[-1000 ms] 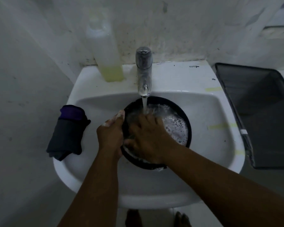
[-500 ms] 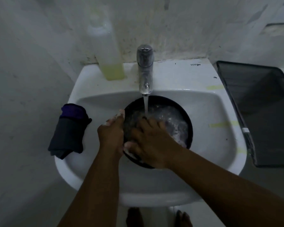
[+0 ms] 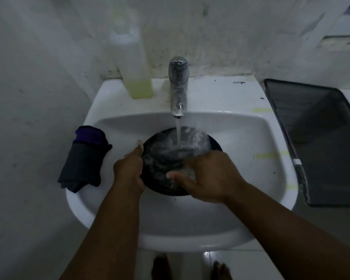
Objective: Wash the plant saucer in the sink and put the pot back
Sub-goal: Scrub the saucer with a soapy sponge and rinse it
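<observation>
Head view: our left hand (image 3: 127, 170) grips the saucer's (image 3: 162, 158) left rim; our right hand (image 3: 208, 176) presses something pale, likely a sponge, inside its near right under the tap (image 3: 178, 87).

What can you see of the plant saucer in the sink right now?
The plant saucer is round, shallow and black, plastic by its look, wet and foamy inside. It sits in the sink basin under the tap's running stream. The left hand grips its left rim; the right hand presses a pale, soapy scrubber against its near inner face.
</observation>
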